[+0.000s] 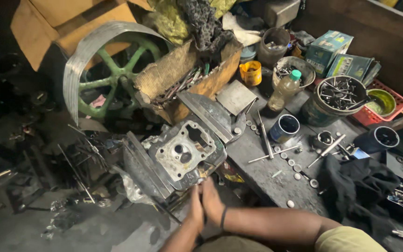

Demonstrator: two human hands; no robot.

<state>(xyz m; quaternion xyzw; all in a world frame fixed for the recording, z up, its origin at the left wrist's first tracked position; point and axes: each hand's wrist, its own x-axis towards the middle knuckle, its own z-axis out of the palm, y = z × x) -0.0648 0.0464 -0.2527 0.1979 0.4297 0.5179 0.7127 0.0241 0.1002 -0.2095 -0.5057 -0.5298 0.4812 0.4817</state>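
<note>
While the cylinder head (185,151) is propped bare with valves seated, it is touched near its edge by left hand (196,205) and right hand (212,200). Fingers are pressed together, nothing gripped; loose bolts (295,163) are left scattered right.

We list a green-spoked wheel (113,77), a yellow cup (251,73) and a red basket (388,100). We add a green-capped bottle (285,88), teal boxes (328,46) and a black cloth (360,186).
</note>
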